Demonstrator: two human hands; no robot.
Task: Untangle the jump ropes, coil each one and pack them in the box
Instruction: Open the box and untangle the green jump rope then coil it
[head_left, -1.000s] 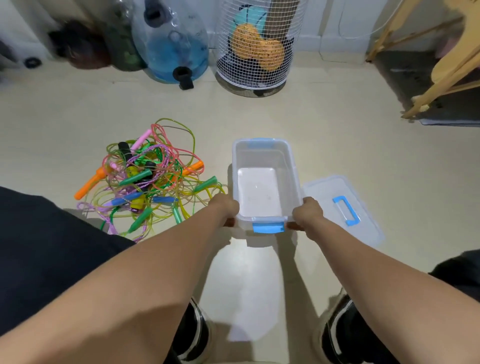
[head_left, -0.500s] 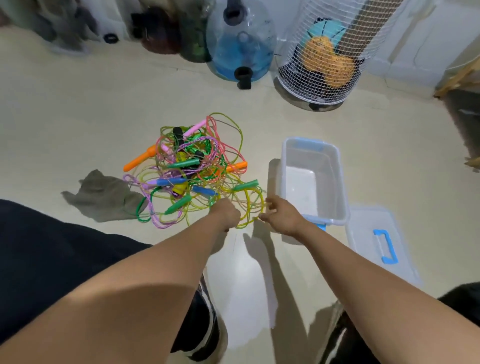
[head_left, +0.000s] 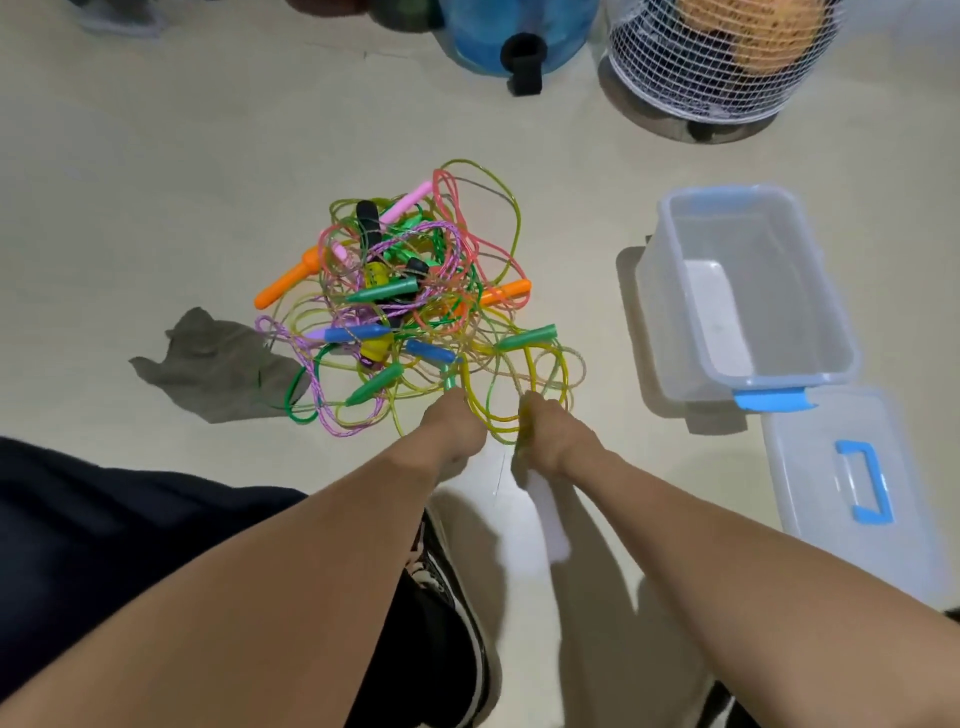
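A pale cream floor (head_left: 156, 171) is filling the head view. On it, a tangled heap of jump ropes (head_left: 410, 306) is lying at the centre, with orange, pink, green, blue and black handles being shown among the loops; single ropes are hard to follow. At the heap's near edge, the left hand (head_left: 451, 427) and the right hand (head_left: 545, 436) are being held side by side, each closed around yellow cord; the fingers are hidden under the knuckles, so the exact strands cannot be told. To the right, well apart from the heap, the clear box (head_left: 831, 332) is standing open, and its lid (head_left: 810, 499) with a blue handle is lying flat just beside it. A grey cloth (head_left: 218, 364) is being partly covered by the heap's left loops. A blue water jug (head_left: 488, 36) and a white mesh basket (head_left: 691, 67) are being cut off at the top.
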